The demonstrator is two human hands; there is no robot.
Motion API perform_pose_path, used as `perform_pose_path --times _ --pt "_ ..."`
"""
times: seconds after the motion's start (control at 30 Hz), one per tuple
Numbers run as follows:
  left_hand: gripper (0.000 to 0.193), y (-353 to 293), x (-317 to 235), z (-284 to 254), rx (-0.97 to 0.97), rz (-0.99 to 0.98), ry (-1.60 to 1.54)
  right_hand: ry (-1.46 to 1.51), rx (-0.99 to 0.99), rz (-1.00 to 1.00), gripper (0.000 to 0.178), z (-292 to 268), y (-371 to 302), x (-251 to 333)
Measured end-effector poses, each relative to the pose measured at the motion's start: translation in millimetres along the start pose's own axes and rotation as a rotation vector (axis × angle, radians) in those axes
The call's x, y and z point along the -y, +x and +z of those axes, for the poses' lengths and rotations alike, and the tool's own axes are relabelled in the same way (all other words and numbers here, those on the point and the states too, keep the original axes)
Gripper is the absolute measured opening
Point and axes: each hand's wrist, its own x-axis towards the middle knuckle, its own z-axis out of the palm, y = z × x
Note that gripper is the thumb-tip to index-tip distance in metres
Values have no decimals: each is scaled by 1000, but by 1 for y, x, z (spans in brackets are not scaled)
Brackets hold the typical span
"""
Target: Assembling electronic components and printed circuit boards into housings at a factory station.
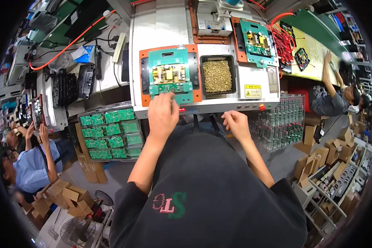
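My left hand reaches over the near edge of a green fixture, its fingertips touching that edge and its thumb apart; I see nothing held in it. Mounted in the fixture is a circuit board with yellow and dark components. An orange-red base plate lies under the fixture. My right hand hovers before the machine's front panel, its fingers curled into a pinch. Whatever is between those fingertips, if anything, is too small to make out. Beyond it sits a black bin of small brass-coloured screws.
A second green fixture with a board stands at the far right. Below the bench are trays of green circuit boards on the left and stacked clear trays on the right. A red button sits on the panel. Co-workers sit at both sides.
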Motion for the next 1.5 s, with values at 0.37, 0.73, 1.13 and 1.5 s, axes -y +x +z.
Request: perform_pose_path --times 0.37,0.73,1.13,1.5 --pt "9 -4 51 -35 -28 528 34 -272 111 -451 11 36 -23 87" --pt "26 195 10 -65 -686 243 -51 -796 157 -964 31 94 144 174" --pt "23 15 53 -107 -496 -349 -601 -936 132 -825 19 135 180 198" --pt "69 -52 33 -50 40 -543 -1520 -714 -317 -1227 22 63 40 237"
